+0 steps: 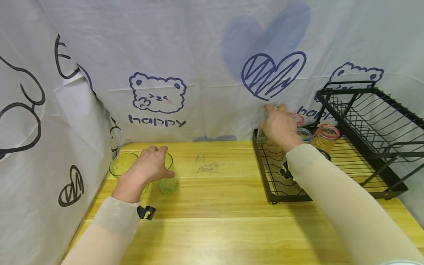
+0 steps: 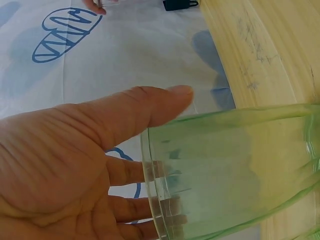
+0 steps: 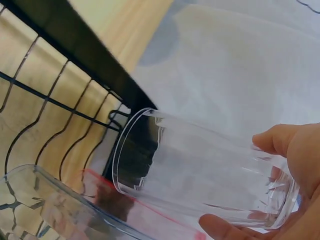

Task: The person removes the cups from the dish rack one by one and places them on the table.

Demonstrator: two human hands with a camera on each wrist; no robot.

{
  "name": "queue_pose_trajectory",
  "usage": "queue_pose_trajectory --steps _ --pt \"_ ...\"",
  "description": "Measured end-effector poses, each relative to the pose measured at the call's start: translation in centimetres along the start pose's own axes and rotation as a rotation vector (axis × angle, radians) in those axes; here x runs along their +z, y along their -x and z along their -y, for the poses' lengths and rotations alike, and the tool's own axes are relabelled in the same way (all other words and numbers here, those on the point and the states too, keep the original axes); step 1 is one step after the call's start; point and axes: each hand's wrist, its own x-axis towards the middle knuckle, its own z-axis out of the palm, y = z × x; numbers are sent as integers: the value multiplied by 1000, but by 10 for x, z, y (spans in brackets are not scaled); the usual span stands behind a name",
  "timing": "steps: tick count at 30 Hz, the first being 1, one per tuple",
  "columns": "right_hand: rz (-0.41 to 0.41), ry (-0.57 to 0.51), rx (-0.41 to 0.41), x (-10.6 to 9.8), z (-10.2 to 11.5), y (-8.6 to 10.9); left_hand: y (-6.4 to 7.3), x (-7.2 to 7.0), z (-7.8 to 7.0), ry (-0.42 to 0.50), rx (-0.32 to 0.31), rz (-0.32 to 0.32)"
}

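Observation:
At the left of the head view, my left hand holds a green glass by its rim. The left wrist view has the thumb on one side of this glass, with fingertips showing through the other side. A second green glass stands beside it, partly behind the hand. My right hand is over the back left corner of the black dish rack. Its thumb and fingers grip one end of a clear cup; the cup's other end is close to the rack's corner.
Clear jars stand in the rack near the right hand: one with a red rim, one with a blue rim, another red-rimmed one behind. An upper wire tier rises at the right. White printed cloth hangs behind the wooden table.

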Motion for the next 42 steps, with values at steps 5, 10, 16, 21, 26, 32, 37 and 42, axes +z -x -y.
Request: queue_pose_trajectory --steps 5,10,16,21,26,32,37,42 --pt "-55 -38 8 -10 -3 12 0 2 -1 12 14 -35" --pt "-111 -139 23 -17 -5 27 1 2 -4 41 32 -105" --pt "-201 -294 -10 -17 -3 50 4 4 -12 104 65 -221" --pt "-270 -356 -41 -11 2 67 4 8 -24 163 74 -319" --pt "-337 -398 -49 -1 8 81 3 14 -38 246 84 -385" --pt "-397 -480 -18 13 13 97 3 29 -52 394 124 -413" --pt "-410 -539 -12 20 17 109 2 42 -60 473 148 -421" --pt "-395 -587 -5 25 20 119 3 53 -65 539 147 -395"
